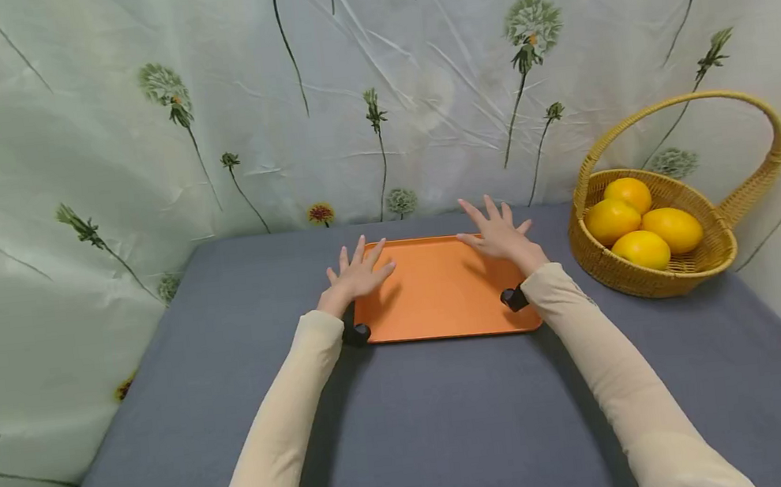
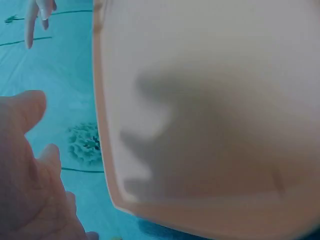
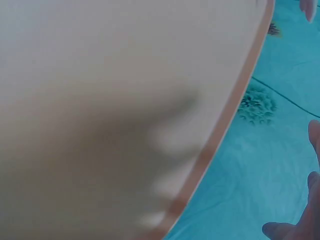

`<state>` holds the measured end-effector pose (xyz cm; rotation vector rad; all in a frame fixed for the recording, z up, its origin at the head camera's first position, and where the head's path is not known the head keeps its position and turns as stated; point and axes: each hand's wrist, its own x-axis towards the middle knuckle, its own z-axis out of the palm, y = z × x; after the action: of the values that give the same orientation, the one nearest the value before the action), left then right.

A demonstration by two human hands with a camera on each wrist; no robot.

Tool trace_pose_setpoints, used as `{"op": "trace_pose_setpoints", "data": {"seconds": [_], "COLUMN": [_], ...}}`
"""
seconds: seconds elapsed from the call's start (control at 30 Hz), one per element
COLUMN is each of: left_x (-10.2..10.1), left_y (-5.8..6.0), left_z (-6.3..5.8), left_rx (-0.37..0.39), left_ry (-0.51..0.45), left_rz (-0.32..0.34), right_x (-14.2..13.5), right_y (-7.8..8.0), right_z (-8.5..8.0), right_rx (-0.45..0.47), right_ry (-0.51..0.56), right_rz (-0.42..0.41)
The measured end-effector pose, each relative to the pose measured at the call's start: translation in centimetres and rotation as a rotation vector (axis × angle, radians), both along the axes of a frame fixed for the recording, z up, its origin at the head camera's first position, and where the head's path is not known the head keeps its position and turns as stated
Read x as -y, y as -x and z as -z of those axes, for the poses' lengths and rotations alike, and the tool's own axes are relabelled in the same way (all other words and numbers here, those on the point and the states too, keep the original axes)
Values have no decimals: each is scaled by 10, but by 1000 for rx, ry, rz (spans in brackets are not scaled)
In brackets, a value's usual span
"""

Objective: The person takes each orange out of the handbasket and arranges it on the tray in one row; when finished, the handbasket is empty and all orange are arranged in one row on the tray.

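An orange rectangular tray (image 1: 446, 293) lies on the grey table. Over its left far corner is my left hand (image 1: 357, 277), fingers straight and spread, holding nothing. My right hand (image 1: 500, 236) hovers at the far right corner, its fingers fanned out and nothing in them. In the left wrist view, the tray (image 2: 225, 100) fills most of the picture with the shadow of the left hand (image 2: 32, 175) on it. The right wrist view shows the tray (image 3: 100, 60) with a similar shadow, and fingers of the right hand (image 3: 305, 210) at the edge.
A yellow wicker basket (image 1: 622, 275) with a tall handle stands on the right of the table (image 1: 424, 430), holding several yellow lemon-like fruits (image 1: 673, 230). A pale curtain (image 1: 416, 74) printed with dandelions hangs behind the table's far edge.
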<state>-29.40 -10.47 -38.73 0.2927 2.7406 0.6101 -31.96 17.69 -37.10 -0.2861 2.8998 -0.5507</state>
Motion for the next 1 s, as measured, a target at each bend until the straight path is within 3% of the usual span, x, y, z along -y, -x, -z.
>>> {"op": "trace_pose_setpoints", "data": {"seconds": [0.27, 0.53, 0.67, 0.83, 1.0], "left_x": [2, 26, 35, 44, 53], "left_y": [-24, -47, -54, -56, -54], "left_z": [17, 39, 46, 44, 42], "left_rx": [-73, -76, -83, -83, -69], "left_ry": [-193, -363, -420, -477, -451], "left_rz": [106, 75, 87, 65, 64], "right_x": [-14, -22, -31, -42, -54], "right_y": [-14, -37, -47, -56, -65], "right_z": [1, 6, 8, 9, 8], "right_rx": [-38, -88, -136, -208, -281], "right_ry": [42, 164, 217, 311, 381], "right_rz": [-64, -128, -135, -152, -119]}}
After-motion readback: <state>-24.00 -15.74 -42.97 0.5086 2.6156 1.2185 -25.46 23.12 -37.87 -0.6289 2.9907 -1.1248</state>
